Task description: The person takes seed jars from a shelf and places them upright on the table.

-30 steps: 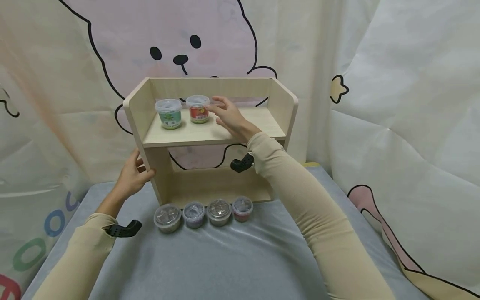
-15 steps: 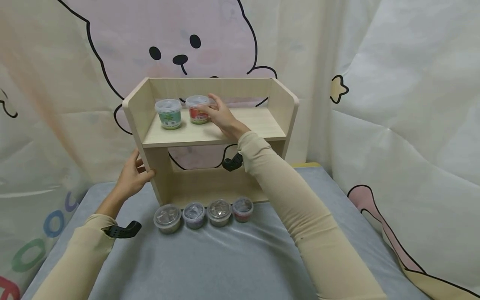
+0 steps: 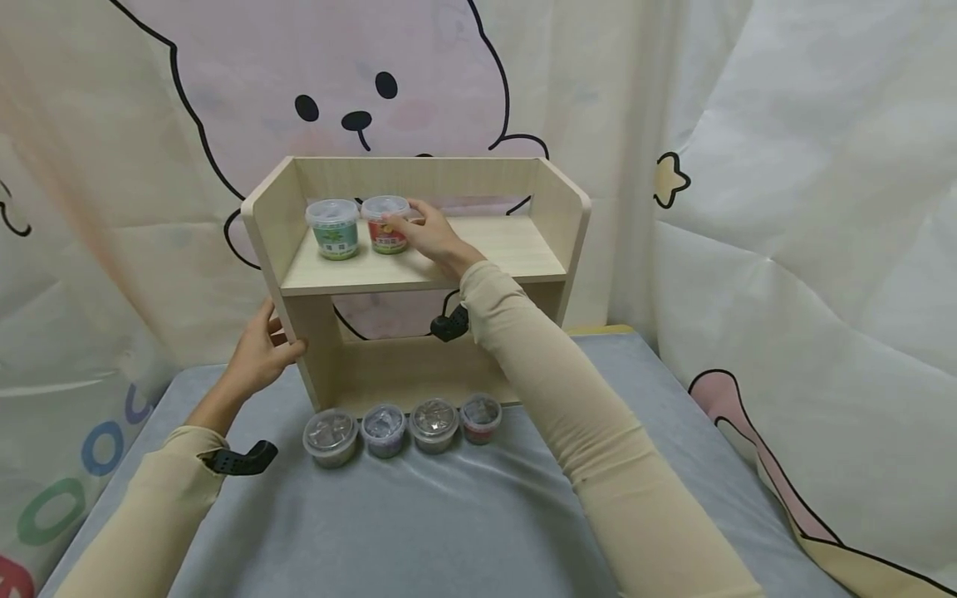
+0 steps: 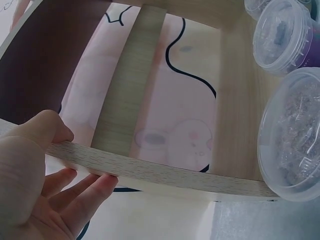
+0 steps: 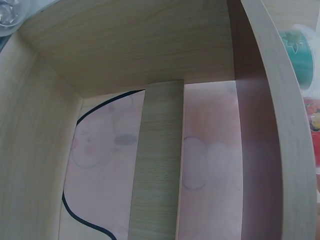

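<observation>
On the upper board of a small pale wooden shelf (image 3: 351, 287), two lidded clear plastic tubs stand side by side. My right hand (image 3: 436, 238) grips the red-labelled tub (image 3: 385, 239) from its right side, thumb in front. Just left of it is the green-labelled tub (image 3: 334, 237), close to the first. My left hand (image 3: 257, 353) holds the shelf's left side panel; in the left wrist view, thumb and fingers of the left hand (image 4: 32, 185) pinch the panel's edge (image 4: 165, 170). The right wrist view shows the red tub (image 5: 313, 120) only in part, and the right hand barely.
Several lidded tubs (image 3: 331, 436) stand in a row on the blue cloth-covered table (image 3: 419, 531), before the shelf's lower board. A printed curtain (image 3: 807, 249) hangs behind and to the right. The shelf's back is partly gapped, with a cross slat (image 5: 159, 165).
My right hand has moved left, and its fingers have closed on the red-labelled tub. That tub has shifted slightly left and forward, nearer the green one. The left hand stays on the panel.
</observation>
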Available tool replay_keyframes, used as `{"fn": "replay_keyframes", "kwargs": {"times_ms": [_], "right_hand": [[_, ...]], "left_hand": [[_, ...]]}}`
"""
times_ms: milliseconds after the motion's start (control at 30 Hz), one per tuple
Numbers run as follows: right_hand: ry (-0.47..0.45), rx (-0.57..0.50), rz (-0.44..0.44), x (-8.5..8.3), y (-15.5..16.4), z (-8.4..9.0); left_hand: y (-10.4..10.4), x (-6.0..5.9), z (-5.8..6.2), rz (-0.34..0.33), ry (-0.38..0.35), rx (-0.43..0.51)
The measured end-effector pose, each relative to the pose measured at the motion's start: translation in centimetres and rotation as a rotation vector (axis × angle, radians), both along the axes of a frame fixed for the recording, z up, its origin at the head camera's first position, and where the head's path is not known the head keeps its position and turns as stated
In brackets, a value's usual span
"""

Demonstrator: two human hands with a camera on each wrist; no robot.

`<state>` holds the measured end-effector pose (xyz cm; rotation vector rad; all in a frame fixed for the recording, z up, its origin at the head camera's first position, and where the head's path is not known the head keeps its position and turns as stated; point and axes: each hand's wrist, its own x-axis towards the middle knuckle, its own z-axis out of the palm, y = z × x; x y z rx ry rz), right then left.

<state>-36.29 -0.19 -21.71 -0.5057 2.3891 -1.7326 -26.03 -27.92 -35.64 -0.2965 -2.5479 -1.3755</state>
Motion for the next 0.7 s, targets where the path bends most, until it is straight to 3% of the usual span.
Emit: {"fn": "replay_keyframes", "kwargs": {"times_ms": [367,700], "right_hand": [[0.012,-0.080,-0.003,0.19,-0.05,-0.28],[0.105,-0.096,0.047,0.36,0.26,-0.88]], "left_hand": [[0.06,0.00,0.22,-0.016,-0.009,0.004],[-0.06,0.13,-0.10,-0.029,0.015,0.008]]}}
